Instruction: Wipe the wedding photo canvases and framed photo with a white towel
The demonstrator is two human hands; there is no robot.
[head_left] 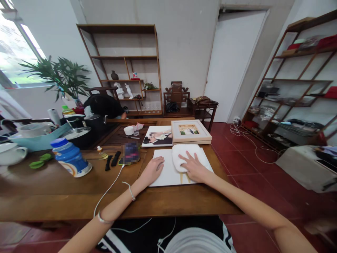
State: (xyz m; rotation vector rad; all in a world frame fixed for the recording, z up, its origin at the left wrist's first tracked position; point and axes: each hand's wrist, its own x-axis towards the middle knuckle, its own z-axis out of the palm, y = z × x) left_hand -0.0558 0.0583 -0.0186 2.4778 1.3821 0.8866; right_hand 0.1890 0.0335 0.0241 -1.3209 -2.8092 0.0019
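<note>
A flat white board [166,178] with yellowish streaks on its lower part lies on the wooden table in front of me. My left hand [155,170] rests on the board's left edge, its fingers stretched out and holding nothing. On the right half of the board sits a folded, fluffy white cloth [178,151]. Across this cloth my right hand [194,167] lies flat with spread fingers, pressing from above. Just behind the board are a photo print [158,136] of two people and a pale framed picture [204,127]. What is under the cloth is hidden.
Left on the table [105,202] are a blue-capped bottle [68,157], a small dropper bottle [102,153], black straps [115,159] and a phone with a white cable [110,188]. A bent-over person [106,106] is at the table's far side.
</note>
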